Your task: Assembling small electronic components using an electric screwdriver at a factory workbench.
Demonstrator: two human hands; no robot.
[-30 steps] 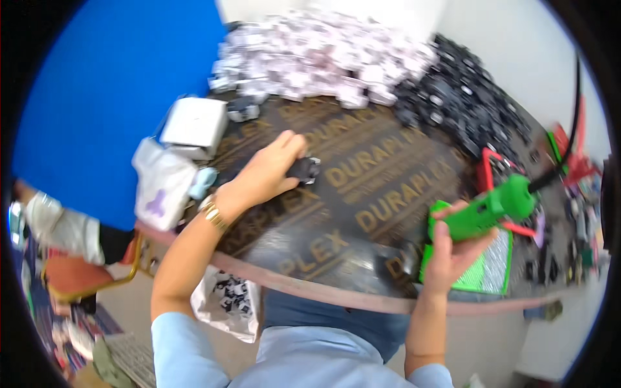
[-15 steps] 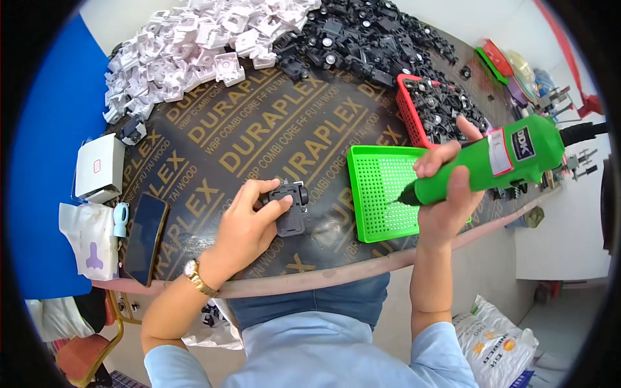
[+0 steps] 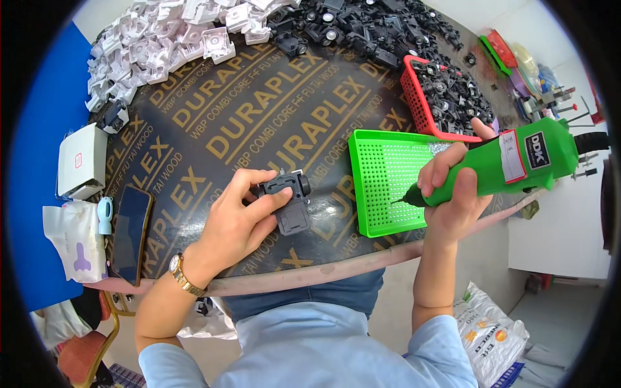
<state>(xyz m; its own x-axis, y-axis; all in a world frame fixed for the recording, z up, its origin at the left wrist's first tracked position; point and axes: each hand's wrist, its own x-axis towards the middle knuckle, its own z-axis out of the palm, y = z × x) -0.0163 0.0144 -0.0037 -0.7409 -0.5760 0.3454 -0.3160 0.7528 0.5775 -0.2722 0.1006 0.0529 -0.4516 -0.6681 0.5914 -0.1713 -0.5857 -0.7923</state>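
My left hand [image 3: 234, 223] grips a black plastic housing [image 3: 294, 217] near the table's front edge, thumb and fingers at its upper part. The housing has a flat, rectangular lower section and a round piece at its upper right side. My right hand [image 3: 456, 204] is wrapped round a green electric screwdriver [image 3: 495, 167]. Its thin bit points left over the green perforated tray [image 3: 381, 231], apart from the housing. The screwdriver and hand hide the tray's right part.
White plastic parts [image 3: 155, 52] and black assemblies [image 3: 349, 32] are heaped at the back. A red basket [image 3: 417, 103] of black parts stands behind the tray. A phone [image 3: 131, 233], a white box [image 3: 82, 160] and a tissue pack [image 3: 74, 239] lie at the left.
The whole view has shifted slightly, with the table's contents appearing higher. Both hands keep their holds; the screwdriver has moved slightly right in the picture.
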